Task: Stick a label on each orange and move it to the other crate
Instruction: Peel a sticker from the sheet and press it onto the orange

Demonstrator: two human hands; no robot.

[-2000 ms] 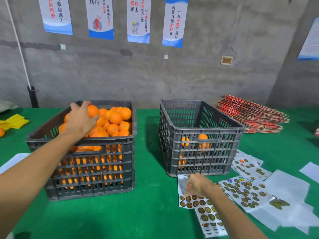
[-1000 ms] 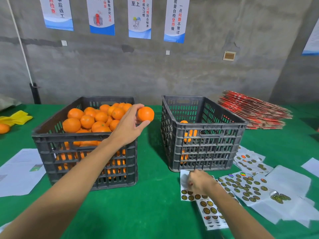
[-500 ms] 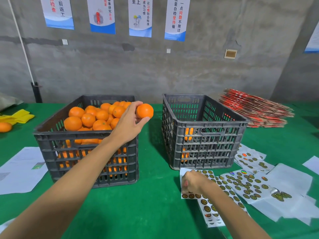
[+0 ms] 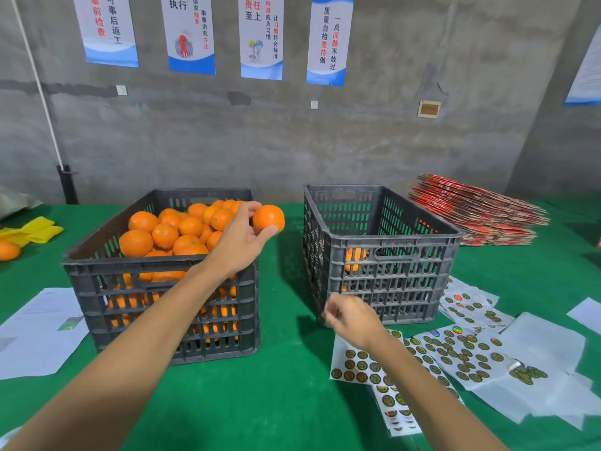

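L hand (image 4: 239,242) grips orange (image 4: 268,219) at fingertips, above gap betw. crates.
R hand (image 4: 353,319) fingers curled, blurred; hold unclear, above label sheet (image 4: 361,366).

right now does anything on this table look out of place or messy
One stray orange lies on the green table at the far left, outside both crates, beside a yellow cloth. The sticker sheets right of the near-empty crate lie scattered and overlapping. Nothing looks spilled or damaged.

Crates (image 4: 169,307), sticker sheets (image 4: 455,353) on green table (image 4: 279,402)
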